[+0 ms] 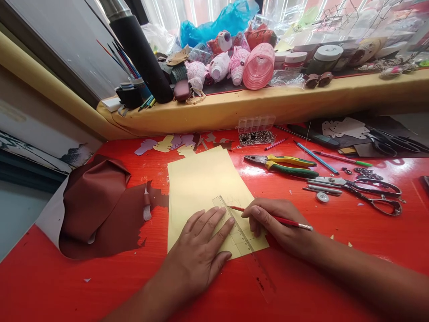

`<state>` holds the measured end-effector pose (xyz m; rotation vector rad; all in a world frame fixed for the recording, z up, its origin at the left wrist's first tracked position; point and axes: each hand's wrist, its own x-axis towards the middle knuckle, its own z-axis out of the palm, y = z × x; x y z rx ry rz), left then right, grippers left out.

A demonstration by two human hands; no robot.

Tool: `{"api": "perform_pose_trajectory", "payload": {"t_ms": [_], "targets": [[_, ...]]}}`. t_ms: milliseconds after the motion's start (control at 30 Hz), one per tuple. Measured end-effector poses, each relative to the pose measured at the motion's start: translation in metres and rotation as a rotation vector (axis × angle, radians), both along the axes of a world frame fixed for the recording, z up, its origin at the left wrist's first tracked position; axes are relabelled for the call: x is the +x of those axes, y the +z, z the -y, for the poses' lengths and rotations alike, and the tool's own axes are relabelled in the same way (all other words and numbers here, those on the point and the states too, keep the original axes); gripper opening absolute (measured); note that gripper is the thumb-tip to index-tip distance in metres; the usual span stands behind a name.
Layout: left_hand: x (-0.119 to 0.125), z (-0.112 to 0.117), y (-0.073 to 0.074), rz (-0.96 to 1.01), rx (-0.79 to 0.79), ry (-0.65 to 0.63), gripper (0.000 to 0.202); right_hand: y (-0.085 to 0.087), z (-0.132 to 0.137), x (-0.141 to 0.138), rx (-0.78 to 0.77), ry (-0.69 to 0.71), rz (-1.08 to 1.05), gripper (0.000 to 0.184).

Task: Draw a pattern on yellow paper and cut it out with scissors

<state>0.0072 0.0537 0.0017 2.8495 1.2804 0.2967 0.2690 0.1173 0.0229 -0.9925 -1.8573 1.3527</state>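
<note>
A sheet of yellow paper (197, 188) lies on the red table, with faint pencil lines on its lower right part. Across those lines rests a clear plastic ruler (246, 241), slanted and reaching past the paper's lower edge. My left hand (203, 243) lies flat with fingers spread, its fingertips pressing on the ruler and paper. Pinched in my right hand (271, 219) is a red pencil (291, 222), its tip at the ruler's right edge near the upper end.
Brown leather (100, 210) lies folded at left. Pliers (284, 164), scissors (372, 190), a blue pen (317, 157) and a clear box of metal rings (256, 134) are at right and behind. A black thermos (140, 58) stands on the crowded windowsill (214, 109).
</note>
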Motion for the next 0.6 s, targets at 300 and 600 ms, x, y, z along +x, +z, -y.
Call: {"api": "perform_pose_trajectory", "payload": {"t_ms": [300, 600], "targets": [[-0.0004, -0.0002, -0.0002, 0.002, -0.016, -0.01, 0.057, -0.0045, 0.0024, 0.0041, 0.042, -0.024, 0.041, 0.053], [-0.0003, -0.0002, 0.0005, -0.005, -0.023, -0.009, 0.057, -0.0049, 0.0017, 0.0051, 0.044, -0.021, 0.063, 0.05]]}}
